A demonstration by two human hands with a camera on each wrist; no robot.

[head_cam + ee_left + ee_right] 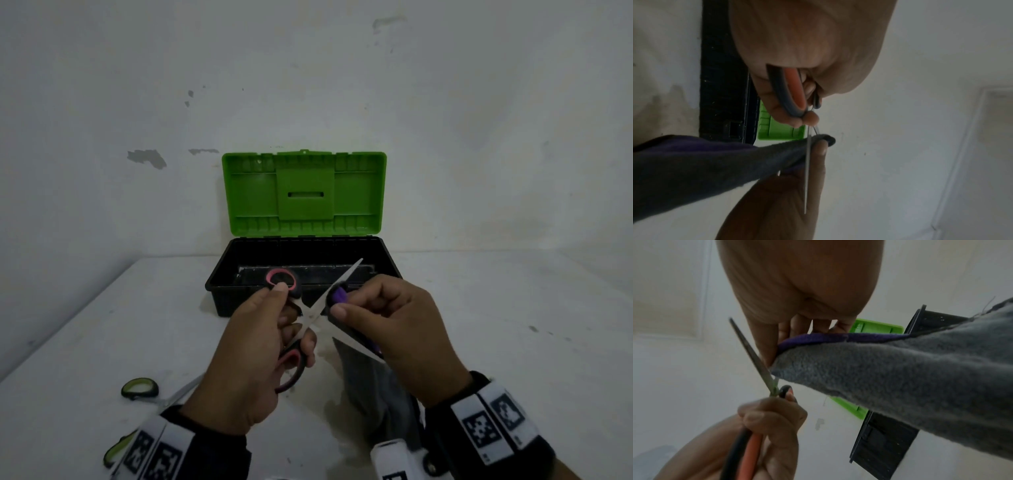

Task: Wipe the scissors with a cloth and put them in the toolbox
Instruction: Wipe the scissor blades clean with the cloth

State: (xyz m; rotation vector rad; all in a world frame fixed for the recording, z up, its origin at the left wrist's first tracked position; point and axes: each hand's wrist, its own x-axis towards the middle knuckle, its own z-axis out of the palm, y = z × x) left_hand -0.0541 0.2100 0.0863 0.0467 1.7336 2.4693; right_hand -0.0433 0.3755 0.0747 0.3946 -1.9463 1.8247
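Observation:
My left hand (274,329) grips the red-and-black handles of a pair of scissors (310,313), blades spread wide in an X above the table. In the left wrist view the same scissors (807,170) show edge-on, an orange-lined handle in my curled fingers. My right hand (370,308) pinches a grey and purple cloth (373,387) against one blade near the pivot; the cloth (900,369) hangs down from it. Behind both hands stands the toolbox (219,277), black body, green lid (305,192) upright and open. Part of the red handle overlaps the box's front rim.
A second pair of scissors with green-and-black handles (140,389) lies on the white table at the lower left, partly under my left wrist. The toolbox backs against a scuffed white wall (479,120). The table's left edge (68,318) runs diagonally.

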